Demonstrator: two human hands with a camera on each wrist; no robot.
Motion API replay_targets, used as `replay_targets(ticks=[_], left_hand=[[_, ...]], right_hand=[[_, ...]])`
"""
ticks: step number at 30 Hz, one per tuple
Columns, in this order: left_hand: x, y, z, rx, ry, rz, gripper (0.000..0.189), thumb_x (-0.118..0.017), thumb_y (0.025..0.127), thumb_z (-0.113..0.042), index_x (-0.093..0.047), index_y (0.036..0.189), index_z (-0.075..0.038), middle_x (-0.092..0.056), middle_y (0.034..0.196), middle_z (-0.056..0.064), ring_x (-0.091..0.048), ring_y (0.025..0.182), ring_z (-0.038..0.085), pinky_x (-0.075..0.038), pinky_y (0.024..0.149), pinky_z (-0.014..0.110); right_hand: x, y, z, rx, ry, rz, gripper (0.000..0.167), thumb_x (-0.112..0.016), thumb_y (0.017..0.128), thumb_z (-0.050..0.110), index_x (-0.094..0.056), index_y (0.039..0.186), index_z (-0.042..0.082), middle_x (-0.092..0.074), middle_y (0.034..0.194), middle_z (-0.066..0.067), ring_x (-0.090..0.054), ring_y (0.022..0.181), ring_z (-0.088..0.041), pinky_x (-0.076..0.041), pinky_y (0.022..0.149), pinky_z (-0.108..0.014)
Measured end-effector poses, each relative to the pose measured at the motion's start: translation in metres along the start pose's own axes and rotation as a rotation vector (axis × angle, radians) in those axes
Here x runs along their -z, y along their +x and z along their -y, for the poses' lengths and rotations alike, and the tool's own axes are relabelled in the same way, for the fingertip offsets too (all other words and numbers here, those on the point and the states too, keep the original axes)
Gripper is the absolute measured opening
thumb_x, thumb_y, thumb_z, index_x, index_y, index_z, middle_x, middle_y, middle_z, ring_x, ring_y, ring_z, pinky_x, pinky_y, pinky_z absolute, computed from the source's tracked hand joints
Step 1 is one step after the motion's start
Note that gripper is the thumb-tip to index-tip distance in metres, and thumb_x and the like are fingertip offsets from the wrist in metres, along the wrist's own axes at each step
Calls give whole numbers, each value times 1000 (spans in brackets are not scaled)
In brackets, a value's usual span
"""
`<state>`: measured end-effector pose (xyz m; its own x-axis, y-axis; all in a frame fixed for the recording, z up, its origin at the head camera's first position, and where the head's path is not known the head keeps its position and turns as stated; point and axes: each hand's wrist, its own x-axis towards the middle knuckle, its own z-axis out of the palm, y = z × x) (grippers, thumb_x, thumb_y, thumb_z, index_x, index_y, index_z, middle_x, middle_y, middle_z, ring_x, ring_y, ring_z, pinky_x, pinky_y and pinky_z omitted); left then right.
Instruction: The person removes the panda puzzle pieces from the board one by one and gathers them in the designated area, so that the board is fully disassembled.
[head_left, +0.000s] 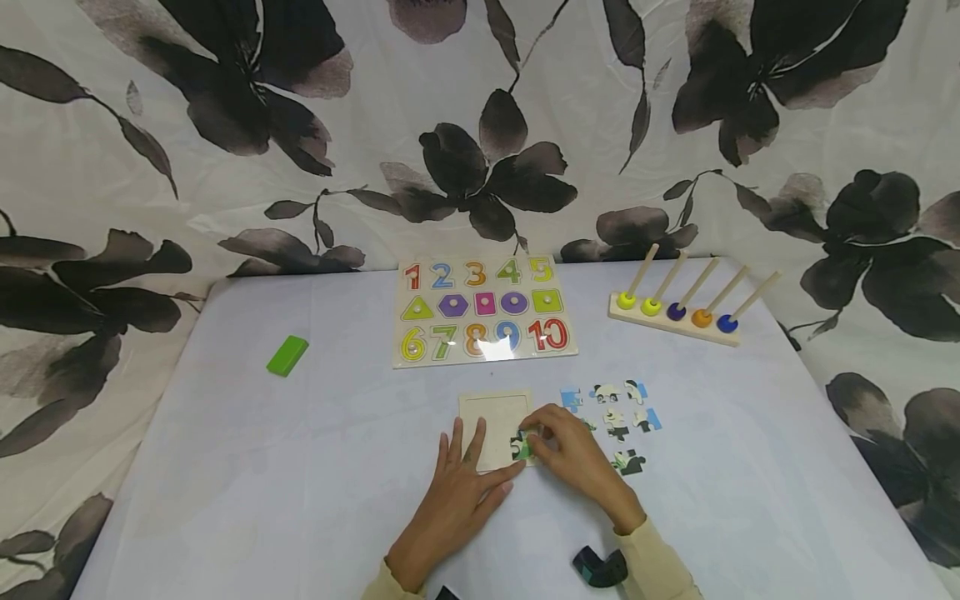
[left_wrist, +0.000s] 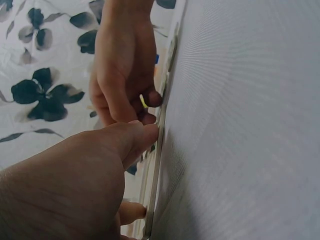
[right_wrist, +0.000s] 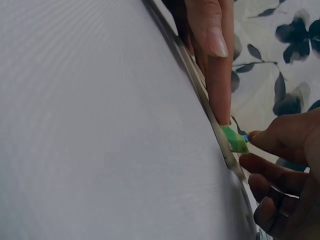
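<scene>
A shallow wooden puzzle frame [head_left: 495,406] lies on the table. My left hand [head_left: 457,492] rests across its left and front edges, fingers spread and fairly straight. At the frame's lower right corner my right hand [head_left: 573,450] pinches a green jigsaw piece [head_left: 518,447] between thumb and fingers. In the right wrist view the piece [right_wrist: 235,140] stands tilted at the frame's rim, beside a left fingertip. The left wrist view shows the right hand [left_wrist: 125,70] just past the left thumb; the piece is mostly hidden there. Several panda jigsaw pieces [head_left: 615,419] lie right of the frame.
Behind the frame lies a number-and-shape board [head_left: 486,321]. A wooden peg stand [head_left: 675,321] with coloured beads is at the back right. A green block [head_left: 287,356] sits at the left. A black curved object [head_left: 600,568] is near the right wrist.
</scene>
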<state>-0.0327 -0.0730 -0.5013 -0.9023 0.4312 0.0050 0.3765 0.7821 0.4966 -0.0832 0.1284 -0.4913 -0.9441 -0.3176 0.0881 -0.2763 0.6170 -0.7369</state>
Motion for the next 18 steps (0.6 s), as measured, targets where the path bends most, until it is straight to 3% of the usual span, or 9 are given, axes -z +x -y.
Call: replay_targets(ticks=[7, 18], left_hand=[[-1, 1, 1, -2, 2, 3, 32, -50, 98, -42, -61, 128, -41, -18, 156, 24, 1, 141, 53, -5, 109, 68], [-1, 0, 1, -3, 7, 10, 32, -49, 98, -42, -60, 128, -42, -17, 156, 24, 1, 141, 52, -5, 109, 68]], right_hand=[[4, 0, 0, -4, 8, 44, 22, -71, 83, 6, -69, 103, 15, -64, 89, 10, -52, 81, -8, -46, 73, -26], [11, -1, -7, 40, 89, 122, 32, -69, 82, 0, -69, 110, 16, -66, 97, 7, -55, 84, -11, -47, 71, -24]])
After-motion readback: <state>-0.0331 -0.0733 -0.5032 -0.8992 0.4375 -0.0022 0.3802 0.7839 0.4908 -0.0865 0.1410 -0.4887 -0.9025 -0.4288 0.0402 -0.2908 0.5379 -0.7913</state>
